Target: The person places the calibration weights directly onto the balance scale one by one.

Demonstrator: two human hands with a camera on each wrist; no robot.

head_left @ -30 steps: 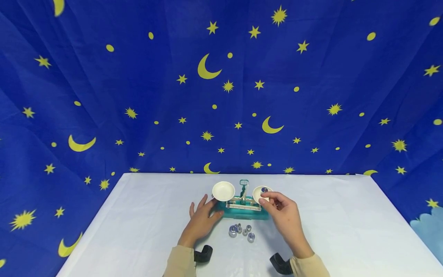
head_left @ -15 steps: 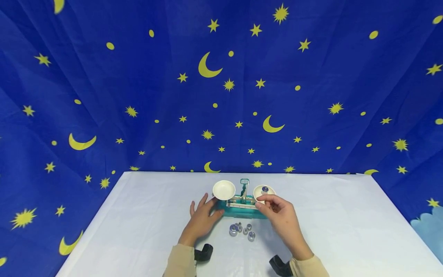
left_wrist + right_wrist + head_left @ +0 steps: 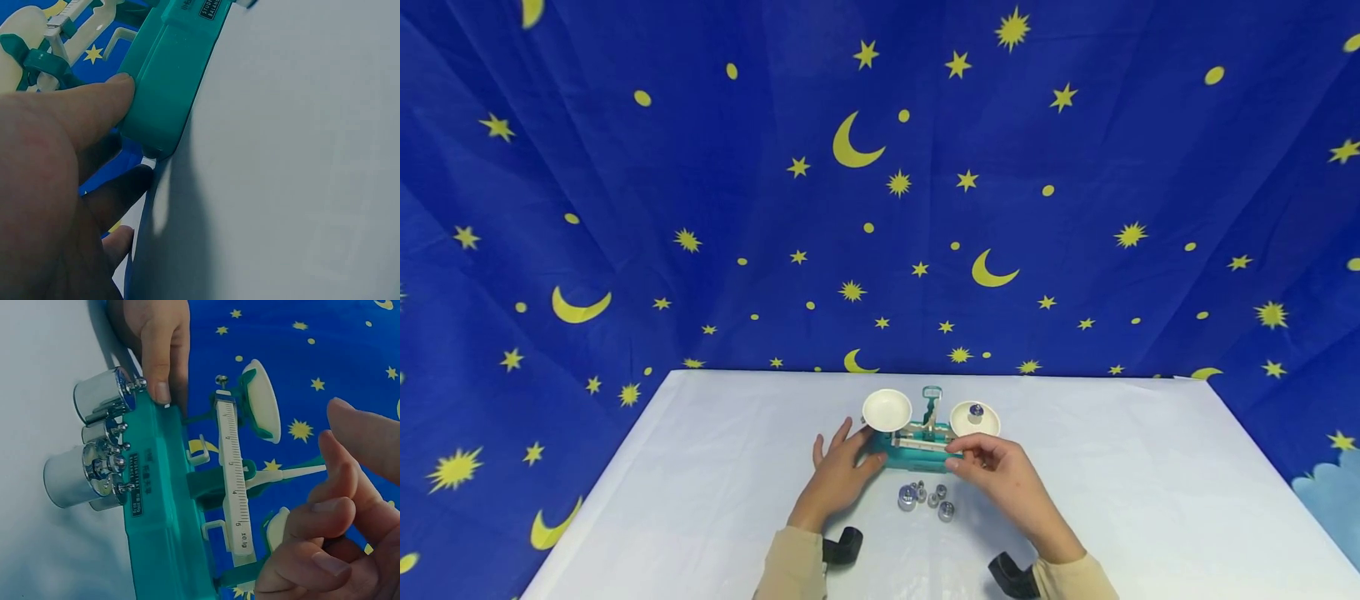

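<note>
A green balance scale (image 3: 917, 459) stands on the table with two white pans. The left pan (image 3: 887, 411) holds nothing; a metal weight (image 3: 975, 412) sits in the right pan (image 3: 987, 427). My left hand (image 3: 837, 481) rests at the scale's left end, thumb touching the base (image 3: 172, 75), other fingers spread straight beside it. My right hand (image 3: 1003, 475) hovers in front of the right pan, below the beam's right end. In the right wrist view its thumb and forefinger are apart and its other fingers loosely bent, with nothing between them. The slider's position on the ruled beam (image 3: 234, 475) is unclear.
Several metal weights (image 3: 907, 498) of different sizes stand on the white table (image 3: 715, 467) in front of the scale, between my forearms. A blue curtain (image 3: 760, 208) with yellow stars and moons hangs behind the table. Black wrist mounts (image 3: 844, 547) stick out from both sleeves.
My right hand has drawn back from the right pan, down and slightly left, uncovering the weight and the pan. The left hand stays at the scale's left end.
</note>
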